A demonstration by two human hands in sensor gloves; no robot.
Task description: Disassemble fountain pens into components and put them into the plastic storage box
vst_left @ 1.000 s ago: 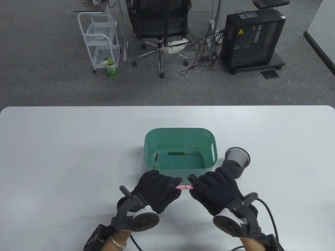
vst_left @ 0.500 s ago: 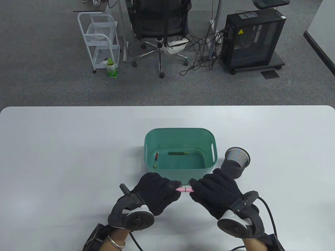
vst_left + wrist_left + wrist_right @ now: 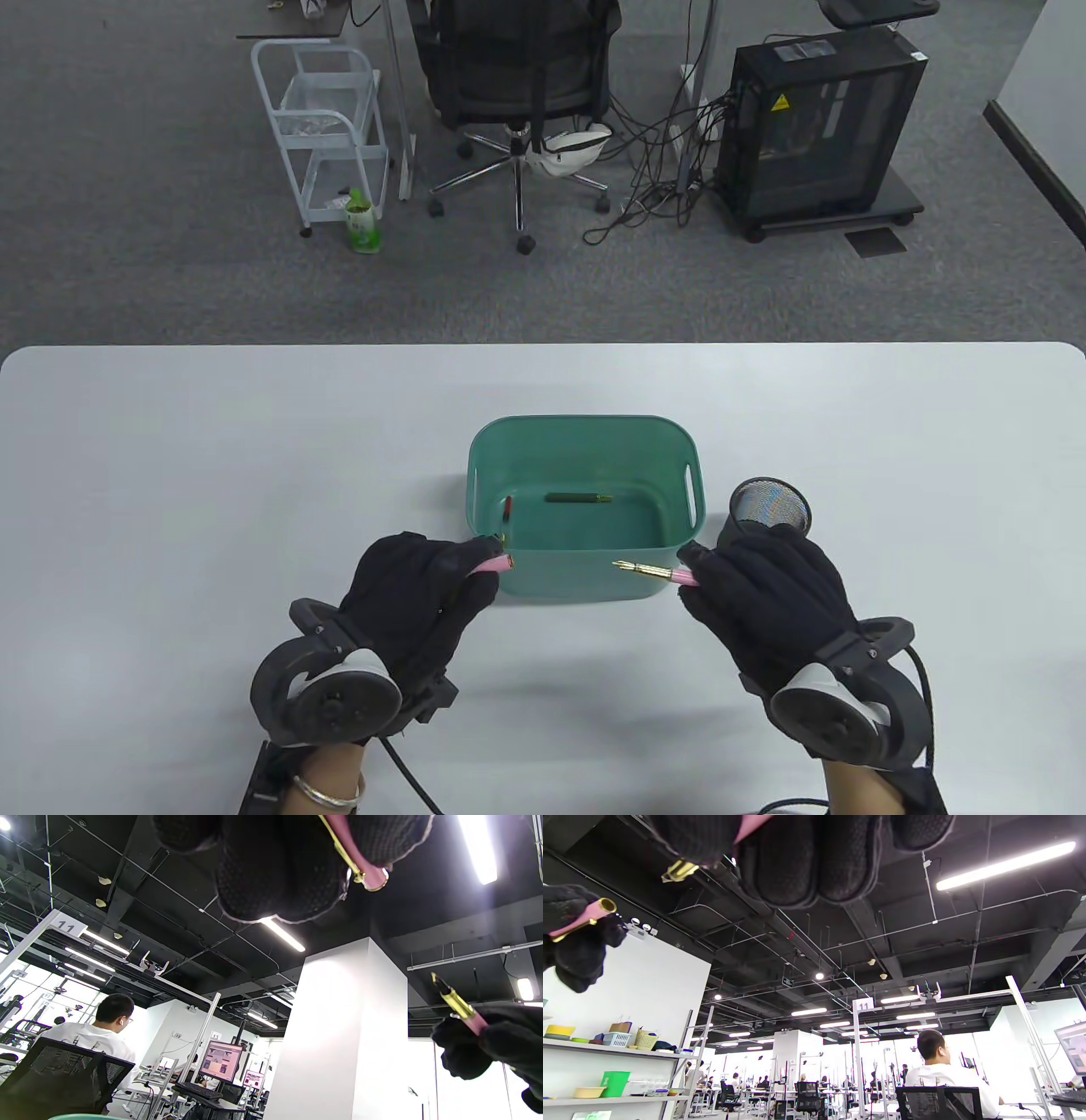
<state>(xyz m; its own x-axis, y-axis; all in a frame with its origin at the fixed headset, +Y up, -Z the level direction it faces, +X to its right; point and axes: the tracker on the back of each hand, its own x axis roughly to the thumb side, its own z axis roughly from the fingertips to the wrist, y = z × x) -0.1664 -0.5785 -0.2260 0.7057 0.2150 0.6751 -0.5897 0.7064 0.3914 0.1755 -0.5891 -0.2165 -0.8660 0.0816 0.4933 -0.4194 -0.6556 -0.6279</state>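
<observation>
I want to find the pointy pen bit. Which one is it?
Find the green box on the white table. Just in front of its right corner, the right hand holds a pink pen body. Unlike the pink cap opposite, it ends in a gold nib.

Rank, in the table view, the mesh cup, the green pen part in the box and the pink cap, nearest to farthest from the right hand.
1. Mesh cup: just beyond the right hand.
2. Green pen part: in the box, up-left.
3. Pink cap: far left, in the left hand.
</observation>
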